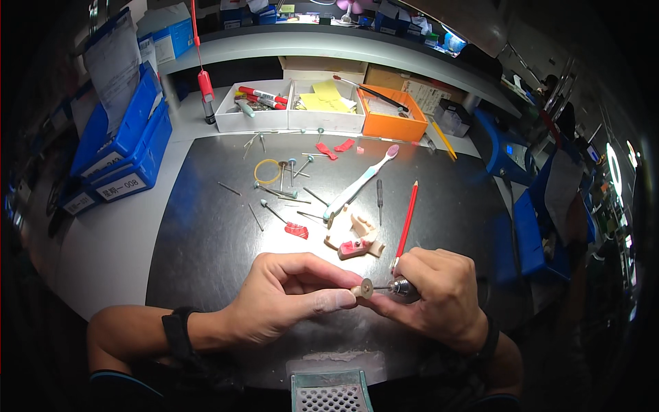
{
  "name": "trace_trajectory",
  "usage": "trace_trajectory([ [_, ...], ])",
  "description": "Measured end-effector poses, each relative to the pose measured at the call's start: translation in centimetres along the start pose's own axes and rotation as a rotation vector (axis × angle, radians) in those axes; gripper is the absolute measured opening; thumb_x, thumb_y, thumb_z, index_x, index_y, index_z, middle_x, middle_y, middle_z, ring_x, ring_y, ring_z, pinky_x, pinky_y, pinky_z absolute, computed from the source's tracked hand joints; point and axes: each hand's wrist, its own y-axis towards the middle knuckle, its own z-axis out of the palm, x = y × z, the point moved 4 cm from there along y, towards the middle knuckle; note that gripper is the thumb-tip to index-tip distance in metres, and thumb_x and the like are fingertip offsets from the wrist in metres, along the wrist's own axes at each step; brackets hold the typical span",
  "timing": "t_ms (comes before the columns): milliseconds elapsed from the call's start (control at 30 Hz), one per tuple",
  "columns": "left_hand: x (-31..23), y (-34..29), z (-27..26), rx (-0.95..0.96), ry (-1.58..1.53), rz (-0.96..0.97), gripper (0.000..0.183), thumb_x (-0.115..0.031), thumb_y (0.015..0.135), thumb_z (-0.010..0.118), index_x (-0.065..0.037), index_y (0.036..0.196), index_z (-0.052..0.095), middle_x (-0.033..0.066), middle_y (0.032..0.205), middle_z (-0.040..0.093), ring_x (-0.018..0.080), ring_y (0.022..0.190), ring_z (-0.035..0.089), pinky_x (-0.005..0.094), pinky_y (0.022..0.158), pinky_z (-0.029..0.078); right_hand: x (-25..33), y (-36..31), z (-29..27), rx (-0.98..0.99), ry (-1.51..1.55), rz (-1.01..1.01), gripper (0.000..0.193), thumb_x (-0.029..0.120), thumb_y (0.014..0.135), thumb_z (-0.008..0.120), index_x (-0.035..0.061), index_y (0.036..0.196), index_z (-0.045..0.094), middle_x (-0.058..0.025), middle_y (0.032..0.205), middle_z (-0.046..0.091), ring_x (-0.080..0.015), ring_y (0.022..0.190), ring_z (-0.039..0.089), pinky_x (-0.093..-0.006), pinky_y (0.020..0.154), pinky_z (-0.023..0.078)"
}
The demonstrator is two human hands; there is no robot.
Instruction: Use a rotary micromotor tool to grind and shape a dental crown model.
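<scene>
Between the thumb and fingers of my left hand is a small cream-coloured piece, mostly hidden by the fingertips. My right hand is wrapped round a rotary handpiece with a metal nose. On the handpiece's thin shank sits a round tan disc, right beside the small piece; whether they touch I cannot tell. Just beyond my hands lies a beige dental model with a pink-red patch. A toothbrush, a red pencil and a thin dark tool lie around it.
Several loose burs, a yellow rubber band and red scraps lie on the dark mat. White boxes and an orange box stand behind. Blue bins flank the left; a perforated metal tray sits at the front edge.
</scene>
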Motion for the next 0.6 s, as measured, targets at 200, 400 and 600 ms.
trace_trajectory([
  [200, 0.03, 0.03, 0.04, -0.005, -0.025, -0.014, 0.021, -0.003, 0.09, 0.071, 0.003, 0.109, 0.067, 0.0129, 0.107, 0.071, 0.0133, 0.097, 0.069, 0.0246, 0.085, 0.056, -0.03, -0.04, -0.09, -0.005, 0.0, 0.009, 0.043, 0.035, 0.065, 0.088, 0.0065, 0.065, 0.055, -0.0064, 0.056, 0.05, -0.0241, 0.045, 0.052, -0.0353, 0.044, 0.039],
  [400, -0.1, 0.01, 0.11, -0.022, -0.026, -0.049, 0.018, -0.003, 0.09, 0.07, 0.003, 0.107, 0.066, 0.0141, 0.107, 0.071, 0.0149, 0.098, 0.069, 0.0252, 0.085, 0.057, 0.07, -0.07, 0.02, 0.018, 0.01, -0.016, 0.041, 0.033, 0.062, 0.088, 0.0068, 0.066, 0.057, -0.0062, 0.056, 0.05, -0.0244, 0.046, 0.052, -0.0357, 0.044, 0.039],
  [600, -0.14, 0.08, 0.18, -0.025, -0.057, -0.038, 0.019, -0.002, 0.09, 0.07, 0.004, 0.107, 0.065, 0.0154, 0.108, 0.071, 0.0168, 0.1, 0.069, 0.0268, 0.088, 0.057, 0.02, -0.14, -0.13, -0.003, -0.003, 0.019, 0.041, 0.032, 0.063, 0.087, 0.0078, 0.065, 0.055, -0.0061, 0.057, 0.05, -0.0246, 0.047, 0.052, -0.0359, 0.045, 0.039],
])
